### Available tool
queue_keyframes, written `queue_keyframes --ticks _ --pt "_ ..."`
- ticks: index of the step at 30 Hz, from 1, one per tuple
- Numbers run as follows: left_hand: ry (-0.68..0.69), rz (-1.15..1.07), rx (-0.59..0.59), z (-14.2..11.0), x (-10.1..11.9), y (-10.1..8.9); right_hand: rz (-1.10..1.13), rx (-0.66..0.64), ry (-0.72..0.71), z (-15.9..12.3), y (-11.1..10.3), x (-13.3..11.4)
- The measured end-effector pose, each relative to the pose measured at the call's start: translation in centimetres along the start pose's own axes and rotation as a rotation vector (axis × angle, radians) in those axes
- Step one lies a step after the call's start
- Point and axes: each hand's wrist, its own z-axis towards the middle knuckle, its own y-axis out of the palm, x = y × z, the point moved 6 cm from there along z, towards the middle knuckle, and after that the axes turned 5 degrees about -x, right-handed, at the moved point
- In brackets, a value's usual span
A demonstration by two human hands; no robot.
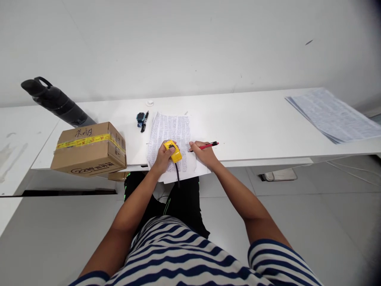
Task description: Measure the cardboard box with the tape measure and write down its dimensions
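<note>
My left hand is closed around a yellow tape measure, its thumb across the dark patch on the case. A black strap hangs from the case toward my lap. My right hand grips a red and black pen, whose tip points left at the paper. Under both hands lies a sheet of paper covered in dense rows of writing. Its near edge hangs over the front of the white desk.
A taped cardboard box stands at the left front edge, with a dark bottle behind it. Near the paper lie a watch, a black pen and a small white item. Stacked written sheets lie far right.
</note>
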Motion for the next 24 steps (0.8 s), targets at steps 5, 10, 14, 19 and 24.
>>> queue_keyframes --ticks 5,10,14,19,24 --pt "0.034 -0.037 -0.007 0.04 0.05 -0.11 0.018 -0.002 0.006 0.05 0.27 0.02" --pt "0.055 -0.074 -0.020 0.10 -0.19 -0.37 0.001 -0.061 0.017 0.02 0.46 -0.03" --pt "0.074 -0.082 -0.044 0.11 -0.30 -0.38 0.017 -0.040 0.026 -0.07 0.28 0.06" --pt "0.066 -0.094 -0.058 0.17 -0.42 -0.41 0.009 0.014 0.020 -0.09 -0.01 0.23" --pt "0.075 -0.111 -0.085 0.25 -0.46 -0.42 0.014 -0.021 0.031 -0.07 0.12 0.25"
